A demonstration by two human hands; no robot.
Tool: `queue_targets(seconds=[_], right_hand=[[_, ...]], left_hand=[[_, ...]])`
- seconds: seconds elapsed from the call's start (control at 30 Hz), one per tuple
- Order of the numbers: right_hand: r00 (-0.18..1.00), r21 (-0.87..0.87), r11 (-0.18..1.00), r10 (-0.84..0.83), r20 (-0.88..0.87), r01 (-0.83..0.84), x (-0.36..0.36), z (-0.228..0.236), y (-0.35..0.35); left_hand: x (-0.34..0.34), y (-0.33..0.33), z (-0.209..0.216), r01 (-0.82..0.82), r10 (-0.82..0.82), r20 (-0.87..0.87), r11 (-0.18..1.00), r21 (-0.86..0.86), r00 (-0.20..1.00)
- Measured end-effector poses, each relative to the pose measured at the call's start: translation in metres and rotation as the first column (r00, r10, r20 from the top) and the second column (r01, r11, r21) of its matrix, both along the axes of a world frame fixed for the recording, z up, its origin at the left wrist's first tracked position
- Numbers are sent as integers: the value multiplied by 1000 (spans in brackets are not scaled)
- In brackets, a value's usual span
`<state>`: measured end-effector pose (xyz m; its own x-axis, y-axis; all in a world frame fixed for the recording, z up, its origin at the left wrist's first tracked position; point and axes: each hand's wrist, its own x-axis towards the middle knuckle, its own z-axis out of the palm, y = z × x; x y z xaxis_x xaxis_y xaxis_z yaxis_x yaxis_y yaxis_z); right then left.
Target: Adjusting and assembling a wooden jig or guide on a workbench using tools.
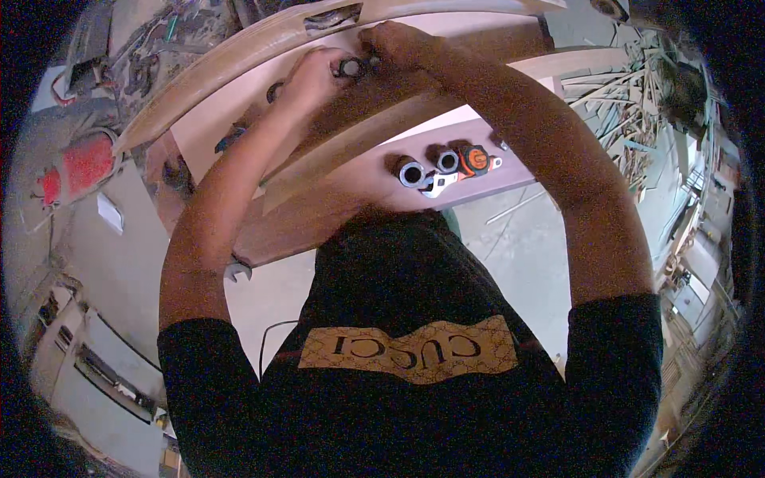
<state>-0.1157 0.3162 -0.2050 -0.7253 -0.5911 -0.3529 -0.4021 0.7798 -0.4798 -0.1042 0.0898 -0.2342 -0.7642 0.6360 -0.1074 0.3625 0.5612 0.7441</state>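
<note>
My left hand (315,76) is closed round a dark tool with a round end (349,68), over the far part of a wooden workpiece (358,119). Right beside it, my right hand (396,46) has its fingers curled at a dark piece near the same tool; what it grips is hidden in shadow. Nearer to me, on a pinkish board (486,183), lie two metal sockets, one on the left (412,174) and one on the right (448,161). An adjustable wrench (440,186) rests in front of them. A round orange-and-black tape measure (476,159) is next to the right socket.
A curved wooden rail (239,68) bounds the far side. An open-ended wrench (237,271) juts past the board's near left edge. A red machine part (80,167) stands at the left. Thin wood offcuts (629,103) are heaped on the floor at the right.
</note>
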Motion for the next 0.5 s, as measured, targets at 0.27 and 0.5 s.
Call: queue_targets(seconds=[0.27,0.5], right_hand=[[883,-146,892,-378,278,427,7,-30,42],[993,-168,979,-117,20,118,25,12,22]], left_hand=[[-8,47,8,143,-140,63,988,-51,988],[-11,16,7,45,-29,113,989,-139,993]])
